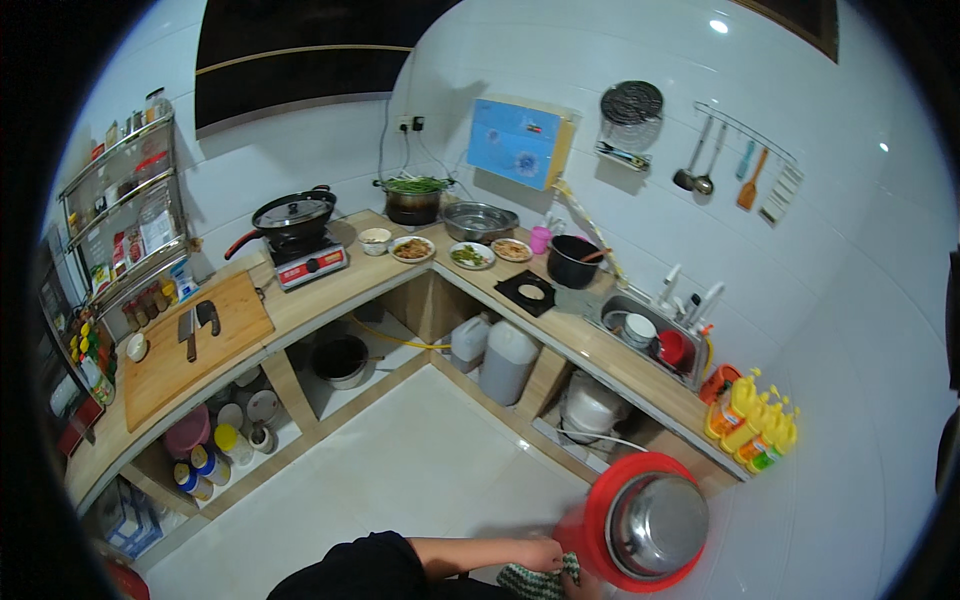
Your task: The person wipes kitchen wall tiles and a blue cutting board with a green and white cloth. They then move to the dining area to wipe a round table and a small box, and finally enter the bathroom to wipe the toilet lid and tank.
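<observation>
At the bottom of the head view, my left hand [541, 555] reaches across to the right, its fingers closed on a green and white patterned cloth [529, 581]. My right hand [581, 585] is on the same cloth, partly cut off by the lower picture edge. Just beyond both hands stands a large red plastic tub [600, 517] on the floor, with an upturned metal basin [664, 525] over its top.
An L-shaped counter [315, 300] carries a lidded wok [294, 212] on a portable stove, dishes of food, pots and a cutting board [217, 345] with knives. The sink [694, 379] holds bowls. Yellow-capped bottles [739, 412] stand at the counter's right end.
</observation>
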Motion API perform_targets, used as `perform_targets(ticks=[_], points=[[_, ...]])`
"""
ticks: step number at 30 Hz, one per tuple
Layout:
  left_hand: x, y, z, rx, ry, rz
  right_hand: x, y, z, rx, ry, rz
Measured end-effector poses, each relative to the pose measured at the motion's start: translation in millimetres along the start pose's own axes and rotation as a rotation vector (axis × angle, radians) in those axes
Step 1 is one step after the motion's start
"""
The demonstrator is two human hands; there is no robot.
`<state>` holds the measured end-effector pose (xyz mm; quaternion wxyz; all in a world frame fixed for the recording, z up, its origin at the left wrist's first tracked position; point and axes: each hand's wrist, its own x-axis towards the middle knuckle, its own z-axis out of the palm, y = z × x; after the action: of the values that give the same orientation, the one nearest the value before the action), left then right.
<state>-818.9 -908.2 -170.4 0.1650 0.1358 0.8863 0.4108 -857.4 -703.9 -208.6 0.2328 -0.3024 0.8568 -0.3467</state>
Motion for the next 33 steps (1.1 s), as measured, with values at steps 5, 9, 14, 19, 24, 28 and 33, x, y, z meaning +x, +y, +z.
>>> perform_targets(ticks=[5, 9, 14, 19, 24, 28, 33], points=[[-38.1, -34.4, -46.0, -0.086, 0.059, -0.119, 69.2, -21.3, 37.9, -0.034, -0.035, -0.003], [-51.8, -75.5, -60.7, -0.146, 0.163, -0.05, 110.0, -51.4, 37.2, -0.095, -0.232, 0.058], [-55.5, -116.1, -103.4, -0.125, 0.12, -0.128, 171.3, -86.1, 36.0, -0.017, -0.314, -0.018], [-46.6, -155.7, -181.0, -0.097, 0.134, -0.158, 263.2, -105.1, 39.0, -0.05, -0.341, -0.054], [-36.4, -186.2, -259.1, -0.063, 0.234, -0.167, 349.1, -158.6, 19.8, -0.076, -0.333, -0.162], [-32.4, -208.2, -299.3, -0.119, 0.463, -0.1, 416.0, -170.0, 22.5, -0.085, -0.318, -0.238], [-40.2, -256.2, -343.9, -0.182, 0.331, -0.255, 483.9, -188.8, 46.3, 0.027, -0.395, -0.375]])
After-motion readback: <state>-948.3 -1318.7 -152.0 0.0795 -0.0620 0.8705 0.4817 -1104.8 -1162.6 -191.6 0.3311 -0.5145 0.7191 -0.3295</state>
